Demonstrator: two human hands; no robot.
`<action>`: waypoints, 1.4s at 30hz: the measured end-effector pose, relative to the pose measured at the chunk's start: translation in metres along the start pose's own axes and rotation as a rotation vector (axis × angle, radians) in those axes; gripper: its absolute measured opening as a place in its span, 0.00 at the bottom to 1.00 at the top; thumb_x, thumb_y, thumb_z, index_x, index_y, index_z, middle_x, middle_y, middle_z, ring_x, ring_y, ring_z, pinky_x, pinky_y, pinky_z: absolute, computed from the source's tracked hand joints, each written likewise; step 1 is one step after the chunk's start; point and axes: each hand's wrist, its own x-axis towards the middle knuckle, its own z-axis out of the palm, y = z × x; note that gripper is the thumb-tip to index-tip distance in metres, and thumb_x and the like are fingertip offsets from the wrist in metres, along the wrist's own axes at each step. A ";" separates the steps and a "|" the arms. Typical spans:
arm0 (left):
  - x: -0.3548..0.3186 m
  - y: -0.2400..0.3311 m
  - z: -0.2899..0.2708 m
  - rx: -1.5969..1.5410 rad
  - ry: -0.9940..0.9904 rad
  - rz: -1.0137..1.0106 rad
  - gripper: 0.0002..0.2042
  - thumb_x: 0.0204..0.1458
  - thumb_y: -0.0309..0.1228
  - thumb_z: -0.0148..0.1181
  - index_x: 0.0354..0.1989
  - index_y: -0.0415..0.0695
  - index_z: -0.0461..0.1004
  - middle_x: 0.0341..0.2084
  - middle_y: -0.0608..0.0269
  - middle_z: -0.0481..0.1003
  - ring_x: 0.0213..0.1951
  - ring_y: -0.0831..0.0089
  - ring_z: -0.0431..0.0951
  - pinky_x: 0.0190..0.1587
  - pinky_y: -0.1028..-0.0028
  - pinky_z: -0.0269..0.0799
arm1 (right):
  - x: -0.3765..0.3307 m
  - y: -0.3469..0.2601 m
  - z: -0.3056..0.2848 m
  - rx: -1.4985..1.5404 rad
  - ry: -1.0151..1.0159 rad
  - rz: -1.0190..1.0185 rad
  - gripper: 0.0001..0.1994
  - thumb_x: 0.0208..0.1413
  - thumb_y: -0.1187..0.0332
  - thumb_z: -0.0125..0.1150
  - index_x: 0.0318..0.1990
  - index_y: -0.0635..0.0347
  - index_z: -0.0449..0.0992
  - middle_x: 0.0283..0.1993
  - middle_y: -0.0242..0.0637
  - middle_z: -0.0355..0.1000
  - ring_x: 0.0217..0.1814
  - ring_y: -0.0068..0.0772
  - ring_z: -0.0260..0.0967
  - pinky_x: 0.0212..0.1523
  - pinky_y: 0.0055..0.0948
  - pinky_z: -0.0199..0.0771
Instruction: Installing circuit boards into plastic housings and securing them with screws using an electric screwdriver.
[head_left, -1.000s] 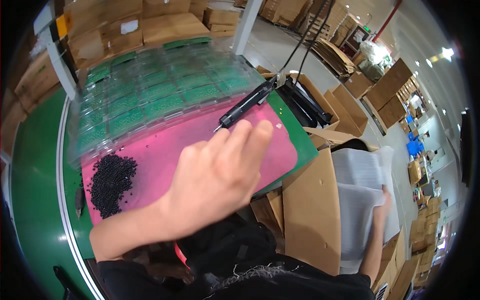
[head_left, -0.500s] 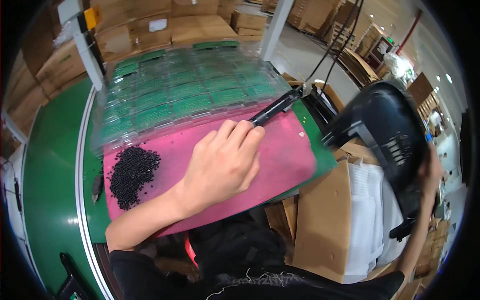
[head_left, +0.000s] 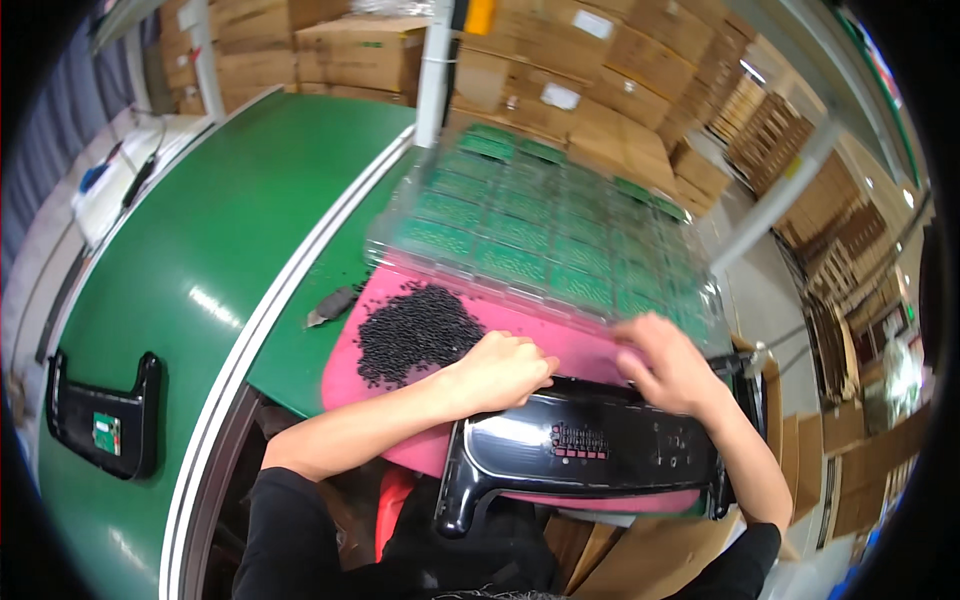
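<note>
Now both hands' fingers [head_left: 530, 365] touch the black panel's [head_left: 590, 455] far edge.

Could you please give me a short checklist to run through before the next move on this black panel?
1. Black panel lies flat on the pink mat: ok.
2. Left hand at the panel's upper edge: ok.
3. Right hand at the panel's upper edge: ok.
4. Pile of small black parts apart from the panel: ok.
5. Clear tray of green circuit boards behind the mat, within reach: ok.
6. Something held between the left fingers: cannot tell.
</note>
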 end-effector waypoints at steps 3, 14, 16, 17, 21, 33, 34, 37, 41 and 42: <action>-0.003 -0.015 0.002 -0.054 0.343 0.026 0.10 0.49 0.38 0.62 0.30 0.43 0.75 0.35 0.61 0.74 0.40 0.61 0.78 0.40 0.64 0.74 | 0.092 0.016 0.018 -0.248 0.253 -0.124 0.14 0.53 0.71 0.59 0.47 0.62 0.70 0.45 0.46 0.70 0.49 0.50 0.67 0.49 0.42 0.66; 0.000 -0.030 0.011 -0.288 0.395 0.002 0.11 0.47 0.38 0.64 0.27 0.43 0.73 0.30 0.60 0.72 0.37 0.62 0.76 0.35 0.62 0.73 | 0.337 0.126 0.130 -0.408 0.087 0.427 0.25 0.57 0.59 0.47 0.60 0.59 0.69 0.74 0.44 0.49 0.73 0.48 0.49 0.67 0.53 0.55; 0.001 -0.029 0.016 -0.288 0.463 0.028 0.11 0.45 0.38 0.65 0.26 0.43 0.73 0.30 0.61 0.72 0.37 0.62 0.75 0.35 0.63 0.73 | 0.343 0.138 0.132 -0.507 -0.004 0.397 0.28 0.58 0.60 0.45 0.64 0.65 0.61 0.74 0.40 0.48 0.73 0.44 0.48 0.69 0.53 0.51; 0.000 -0.031 0.015 -0.291 0.448 0.027 0.11 0.45 0.37 0.65 0.26 0.43 0.74 0.29 0.62 0.72 0.37 0.62 0.75 0.35 0.63 0.73 | 0.343 0.133 0.131 -0.492 0.002 0.415 0.30 0.59 0.58 0.47 0.66 0.65 0.55 0.73 0.40 0.49 0.73 0.43 0.48 0.70 0.51 0.48; -0.001 -0.035 0.015 -0.321 0.430 0.029 0.11 0.45 0.37 0.66 0.28 0.42 0.74 0.31 0.61 0.71 0.40 0.62 0.74 0.39 0.62 0.72 | 0.317 0.122 0.117 -0.504 0.173 0.276 0.33 0.59 0.62 0.53 0.68 0.64 0.51 0.72 0.44 0.49 0.75 0.46 0.43 0.72 0.52 0.40; -0.009 -0.043 -0.015 -0.911 0.817 -0.282 0.36 0.57 0.34 0.60 0.68 0.34 0.48 0.62 0.46 0.61 0.63 0.60 0.62 0.64 0.63 0.58 | 0.068 -0.031 0.037 1.100 0.241 -0.041 0.36 0.55 0.71 0.56 0.71 0.66 0.51 0.76 0.42 0.42 0.77 0.37 0.40 0.70 0.39 0.47; -0.009 -0.032 -0.019 -1.181 0.702 -0.148 0.33 0.59 0.33 0.58 0.68 0.33 0.49 0.60 0.45 0.63 0.62 0.63 0.64 0.64 0.65 0.59 | 0.042 -0.043 0.042 1.245 0.202 -0.032 0.36 0.55 0.74 0.56 0.71 0.66 0.50 0.75 0.43 0.42 0.77 0.37 0.40 0.70 0.38 0.49; -0.021 -0.003 -0.027 -1.394 0.414 -0.058 0.19 0.64 0.30 0.50 0.62 0.37 0.62 0.43 0.60 0.75 0.43 0.76 0.75 0.49 0.73 0.72 | -0.001 -0.072 0.043 1.146 0.231 0.148 0.36 0.56 0.75 0.56 0.71 0.68 0.48 0.73 0.44 0.47 0.74 0.38 0.48 0.66 0.36 0.56; -0.030 0.001 -0.038 -1.381 -0.184 0.018 0.26 0.63 0.30 0.49 0.69 0.40 0.55 0.37 0.56 0.79 0.31 0.73 0.79 0.37 0.73 0.76 | -0.041 -0.071 0.060 0.390 0.587 0.173 0.43 0.46 0.75 0.71 0.68 0.67 0.52 0.62 0.44 0.64 0.57 0.37 0.66 0.57 0.33 0.66; -0.029 -0.001 -0.039 -1.267 -0.314 0.081 0.27 0.63 0.30 0.50 0.70 0.41 0.53 0.34 0.55 0.80 0.28 0.70 0.79 0.34 0.72 0.76 | -0.049 -0.063 0.063 0.227 0.567 0.106 0.44 0.43 0.74 0.75 0.67 0.67 0.54 0.57 0.43 0.69 0.53 0.38 0.69 0.56 0.33 0.66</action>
